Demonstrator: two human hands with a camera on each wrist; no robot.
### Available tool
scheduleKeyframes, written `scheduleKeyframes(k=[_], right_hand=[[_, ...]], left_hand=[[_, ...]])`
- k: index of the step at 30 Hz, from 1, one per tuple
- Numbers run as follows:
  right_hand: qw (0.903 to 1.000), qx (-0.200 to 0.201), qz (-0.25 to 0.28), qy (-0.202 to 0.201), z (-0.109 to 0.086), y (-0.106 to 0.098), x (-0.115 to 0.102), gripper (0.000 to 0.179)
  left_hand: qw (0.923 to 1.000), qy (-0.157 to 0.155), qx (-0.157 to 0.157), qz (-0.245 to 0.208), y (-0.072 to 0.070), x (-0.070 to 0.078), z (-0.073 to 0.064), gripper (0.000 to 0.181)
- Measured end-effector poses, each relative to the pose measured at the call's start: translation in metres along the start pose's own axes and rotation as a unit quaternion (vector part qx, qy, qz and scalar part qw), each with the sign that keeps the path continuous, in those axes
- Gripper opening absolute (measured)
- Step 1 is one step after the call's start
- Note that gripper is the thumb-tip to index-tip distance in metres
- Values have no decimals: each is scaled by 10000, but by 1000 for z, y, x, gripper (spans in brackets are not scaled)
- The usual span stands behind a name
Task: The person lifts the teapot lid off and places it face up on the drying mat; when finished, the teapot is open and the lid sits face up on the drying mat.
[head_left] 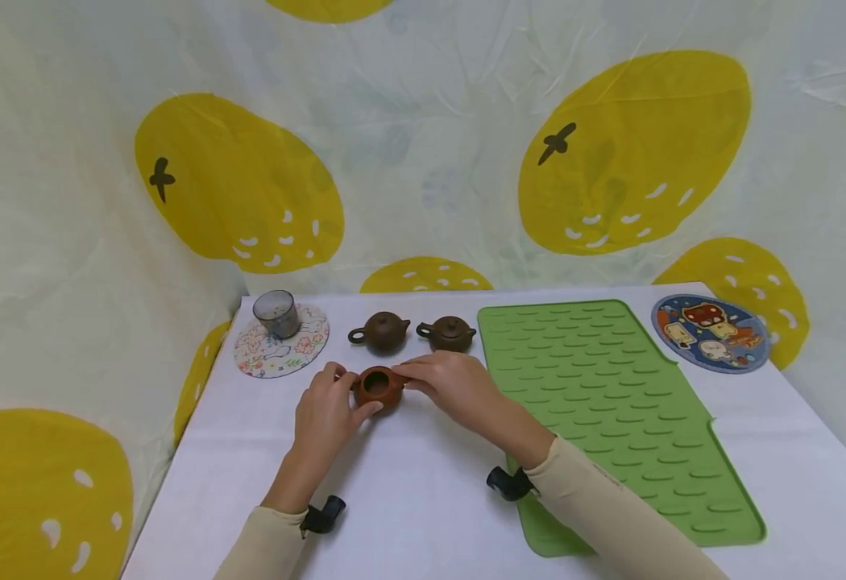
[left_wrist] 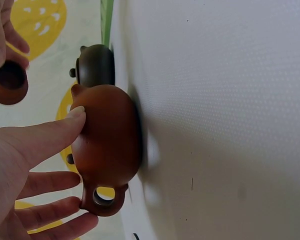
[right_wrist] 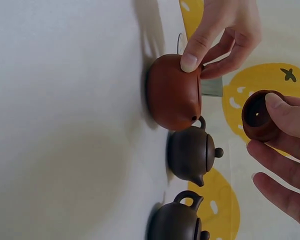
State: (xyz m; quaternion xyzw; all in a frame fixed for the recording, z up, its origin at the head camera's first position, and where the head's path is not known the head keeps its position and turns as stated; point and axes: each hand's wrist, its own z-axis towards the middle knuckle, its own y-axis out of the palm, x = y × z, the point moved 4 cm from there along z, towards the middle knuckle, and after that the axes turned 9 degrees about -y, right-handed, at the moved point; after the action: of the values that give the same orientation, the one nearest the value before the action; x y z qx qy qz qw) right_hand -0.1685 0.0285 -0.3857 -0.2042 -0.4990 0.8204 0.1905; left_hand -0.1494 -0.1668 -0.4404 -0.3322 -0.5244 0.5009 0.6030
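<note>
A reddish-brown clay teapot (left_wrist: 110,135) stands on the white tabletop with its round mouth uncovered in the head view. My left hand (head_left: 325,411) holds it, thumb on the shoulder and fingers near the looped handle. Just right of the mouth, my right hand (head_left: 459,387) pinches a small reddish-brown teapot lid (right_wrist: 260,122) between thumb and fingers. The lid's hollow underside shows in the right wrist view, with a tiny hole in it. Behind the red pot stand two dark brown lidded teapots, one (head_left: 385,333) at left and one (head_left: 452,334) at right.
At the left, a smoky glass cup (head_left: 276,312) sits on a round floral mat (head_left: 271,358). A green ridged mat (head_left: 611,419) covers the table's right part, under my right forearm. Beyond it lies a blue round cartoon mat (head_left: 749,354). A lemon-print cloth (head_left: 423,161) hangs behind.
</note>
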Motion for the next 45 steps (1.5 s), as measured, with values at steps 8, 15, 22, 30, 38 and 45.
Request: scheduleKeyframes(k=[8,15,22,30,38,45], right_hand=[[9999,51,-26,109,-14,1,4,30],[9997,253,-46,57,-25,-5,9,29],[9994,315,-65,131,-35,-14,12,30],[9992,305,-31,260,-45,-21,16,28],[9981,226,-141,551,-57,-23,21,20],[9976,197,84,665,-66,-24,23,16]], left_hand=[[10000,-47,-6,13,0,1,0,55],[9999,-128,-46,40,1,1,-1,56],[9999,-132,-53,69,0,1,-1,56],[9999,-69,-60,107,1,1,0,56],[9999,-95,-72,99,-1,1,0,57],[9999,-97,-75,88,0,1,0,57]])
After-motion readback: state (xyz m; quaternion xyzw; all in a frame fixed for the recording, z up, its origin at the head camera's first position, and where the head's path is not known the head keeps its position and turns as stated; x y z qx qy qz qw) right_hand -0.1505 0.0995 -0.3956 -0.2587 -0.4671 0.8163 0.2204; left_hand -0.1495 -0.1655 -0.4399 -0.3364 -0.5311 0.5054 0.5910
